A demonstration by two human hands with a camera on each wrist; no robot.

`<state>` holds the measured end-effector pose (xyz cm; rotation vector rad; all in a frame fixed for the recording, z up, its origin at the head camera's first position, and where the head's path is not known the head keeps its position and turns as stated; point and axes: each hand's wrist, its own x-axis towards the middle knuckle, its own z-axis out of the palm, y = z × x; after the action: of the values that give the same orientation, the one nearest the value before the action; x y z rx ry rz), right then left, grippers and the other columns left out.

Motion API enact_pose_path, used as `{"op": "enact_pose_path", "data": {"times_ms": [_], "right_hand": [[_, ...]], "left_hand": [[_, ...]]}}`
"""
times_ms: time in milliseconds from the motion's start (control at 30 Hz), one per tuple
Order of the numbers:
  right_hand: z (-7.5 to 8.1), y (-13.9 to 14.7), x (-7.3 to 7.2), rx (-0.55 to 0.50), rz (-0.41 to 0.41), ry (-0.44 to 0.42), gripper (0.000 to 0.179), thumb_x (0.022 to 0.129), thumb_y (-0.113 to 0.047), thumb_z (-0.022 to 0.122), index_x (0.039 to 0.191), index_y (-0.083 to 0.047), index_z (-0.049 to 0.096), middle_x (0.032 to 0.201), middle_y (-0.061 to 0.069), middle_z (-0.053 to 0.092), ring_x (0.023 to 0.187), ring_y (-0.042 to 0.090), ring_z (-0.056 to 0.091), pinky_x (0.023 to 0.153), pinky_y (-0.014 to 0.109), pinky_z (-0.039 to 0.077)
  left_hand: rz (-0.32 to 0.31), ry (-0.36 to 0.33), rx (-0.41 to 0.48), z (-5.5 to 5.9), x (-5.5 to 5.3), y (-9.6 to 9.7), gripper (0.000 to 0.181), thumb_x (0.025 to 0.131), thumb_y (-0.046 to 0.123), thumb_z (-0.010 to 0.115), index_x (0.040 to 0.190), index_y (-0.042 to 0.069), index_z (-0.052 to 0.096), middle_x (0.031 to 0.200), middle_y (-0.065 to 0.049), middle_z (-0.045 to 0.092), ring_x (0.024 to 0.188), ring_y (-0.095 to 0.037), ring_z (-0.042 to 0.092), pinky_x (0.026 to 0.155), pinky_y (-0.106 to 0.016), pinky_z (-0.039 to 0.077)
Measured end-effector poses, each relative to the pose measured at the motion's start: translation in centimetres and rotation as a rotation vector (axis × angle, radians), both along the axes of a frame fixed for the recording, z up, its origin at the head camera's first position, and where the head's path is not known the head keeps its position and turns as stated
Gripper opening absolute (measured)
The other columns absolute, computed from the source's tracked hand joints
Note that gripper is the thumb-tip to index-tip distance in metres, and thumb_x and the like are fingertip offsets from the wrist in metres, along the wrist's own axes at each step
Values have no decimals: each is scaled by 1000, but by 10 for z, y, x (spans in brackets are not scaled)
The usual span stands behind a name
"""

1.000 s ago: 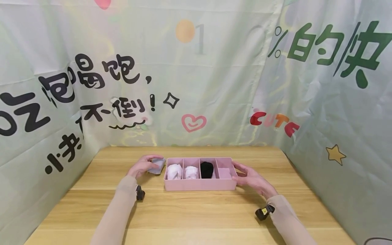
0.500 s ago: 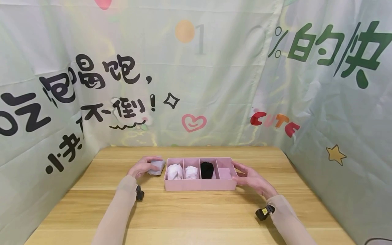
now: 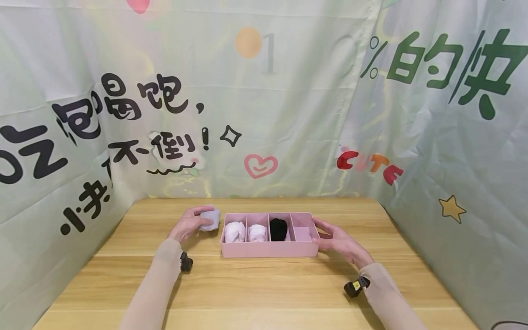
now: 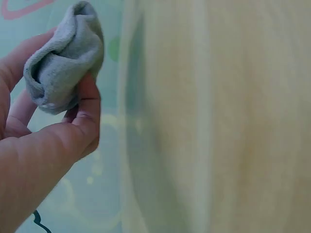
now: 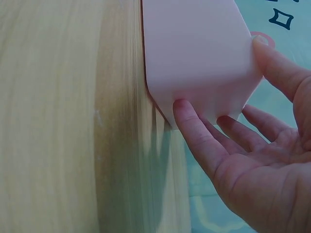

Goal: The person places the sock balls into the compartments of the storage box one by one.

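My left hand (image 3: 193, 223) pinches a rolled grey sock (image 3: 210, 219) between thumb and fingers, held up just left of the pink divided storage box (image 3: 268, 250). Close up, the left wrist view shows the sock's folded layers (image 4: 73, 63) above my thumb. Across the box, my right hand (image 3: 340, 240) holds its right end, the thumb at the rim and the other fingers against the end wall (image 5: 204, 92). Two white rolled socks (image 3: 235, 232) fill the left compartments, one in each. A black rolled sock (image 3: 278, 229) sits in the third, and the rightmost shows its bare pink inside.
The box stands on a wooden table (image 3: 247, 293) towards its back edge. Printed cloth curtains (image 3: 288, 114) enclose the table at the back and both sides. Each wrist carries a small black camera (image 3: 354, 288).
My left hand has lifted the grey sock slightly off the tabletop and turned it more upright. The right hand and the box have stayed in place.
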<state>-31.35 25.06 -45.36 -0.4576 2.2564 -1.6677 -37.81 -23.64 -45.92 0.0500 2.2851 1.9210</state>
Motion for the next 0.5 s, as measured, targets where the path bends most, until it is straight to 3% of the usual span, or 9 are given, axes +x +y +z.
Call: {"op": "enact_pose_path", "data": {"times_ms": [200, 500], "right_hand": [[-1, 0, 0, 5, -1, -1, 79, 92, -13, 68, 156, -9, 22, 162, 19, 20, 144, 46, 26, 108, 51, 41], [-2, 2, -1, 11, -3, -1, 79, 93, -14, 67, 157, -10, 21, 162, 19, 19, 143, 46, 27, 108, 50, 41]], "left_hand": [[37, 86, 15, 15, 6, 4, 61, 84, 3, 74, 140, 6, 53, 134, -25, 51, 89, -17, 62, 76, -24, 56], [70, 169, 45, 28, 7, 20, 59, 83, 5, 76, 138, 8, 56, 141, -21, 47, 102, -22, 58, 77, -25, 57]]}}
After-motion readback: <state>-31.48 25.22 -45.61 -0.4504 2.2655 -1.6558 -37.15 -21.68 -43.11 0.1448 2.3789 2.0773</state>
